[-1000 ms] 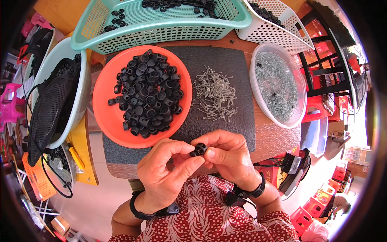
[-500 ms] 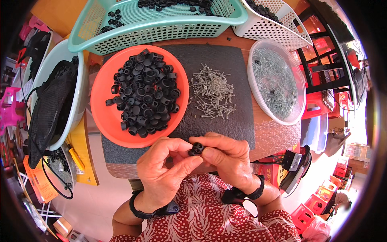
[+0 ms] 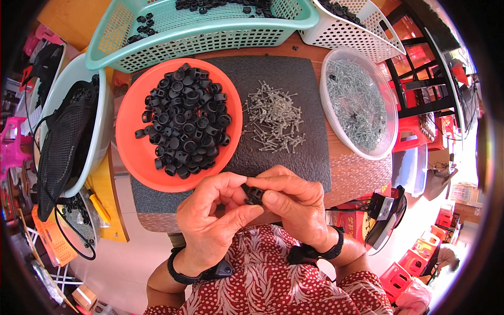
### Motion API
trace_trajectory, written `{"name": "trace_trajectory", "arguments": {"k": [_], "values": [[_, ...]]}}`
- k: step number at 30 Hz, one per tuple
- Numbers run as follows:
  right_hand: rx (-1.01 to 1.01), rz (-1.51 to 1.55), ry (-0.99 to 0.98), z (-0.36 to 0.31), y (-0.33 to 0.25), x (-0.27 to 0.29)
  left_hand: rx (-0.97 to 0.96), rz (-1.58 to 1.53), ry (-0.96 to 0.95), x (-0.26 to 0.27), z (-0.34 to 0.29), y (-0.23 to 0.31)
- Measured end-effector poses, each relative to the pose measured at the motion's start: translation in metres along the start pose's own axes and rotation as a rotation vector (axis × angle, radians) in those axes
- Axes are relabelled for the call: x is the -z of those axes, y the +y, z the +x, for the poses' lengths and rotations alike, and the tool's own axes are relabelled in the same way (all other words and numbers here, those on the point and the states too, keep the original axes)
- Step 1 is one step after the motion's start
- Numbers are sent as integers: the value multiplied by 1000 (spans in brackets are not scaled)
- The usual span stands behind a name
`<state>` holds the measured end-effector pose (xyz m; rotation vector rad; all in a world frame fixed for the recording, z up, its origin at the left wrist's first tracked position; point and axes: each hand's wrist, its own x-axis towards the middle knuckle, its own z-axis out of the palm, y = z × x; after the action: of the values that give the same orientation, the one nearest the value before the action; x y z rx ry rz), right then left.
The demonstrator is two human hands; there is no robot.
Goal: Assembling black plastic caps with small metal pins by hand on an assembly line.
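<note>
My left hand (image 3: 214,216) and my right hand (image 3: 295,206) meet in front of me at the near edge of the dark mat (image 3: 294,68). Between their thumbs and fingertips they pinch a small black plastic fitting (image 3: 254,196); the fingers partly cover it. Just beyond my left hand stands an orange-red bowl (image 3: 126,126) with a heap of similar black plastic fittings (image 3: 186,123). Ahead of my right hand a loose pile of silver screws (image 3: 274,118) lies on the mat. I cannot tell whether a screw sits in the held piece.
A clear round tub (image 3: 324,89) of screws stands at the right. At the back are a green basket (image 3: 205,39) and a white basket (image 3: 362,44), both with black parts. A pale basin (image 3: 107,115) with black mesh is at left, near a yellow-handled screwdriver (image 3: 98,206).
The black fitting has turned slightly between my fingertips. My hands stay almost in place, and the whole view has shifted a little.
</note>
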<state>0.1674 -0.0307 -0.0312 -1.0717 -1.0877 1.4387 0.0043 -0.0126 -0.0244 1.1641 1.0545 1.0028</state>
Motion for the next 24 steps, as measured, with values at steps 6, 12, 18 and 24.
{"name": "trace_trajectory", "arguments": {"k": [6,12,18,24], "values": [[-61,146,5,1,4,0,-15,-23,6,-1,1,0],[-102,164,3,3,2,-1,-89,-1,17,-1,0,-4],[-196,253,31,2,-1,-1,-149,97,44,-2,0,-3],[-308,415,65,4,-4,-1,-92,40,40,-3,-2,-1]]}}
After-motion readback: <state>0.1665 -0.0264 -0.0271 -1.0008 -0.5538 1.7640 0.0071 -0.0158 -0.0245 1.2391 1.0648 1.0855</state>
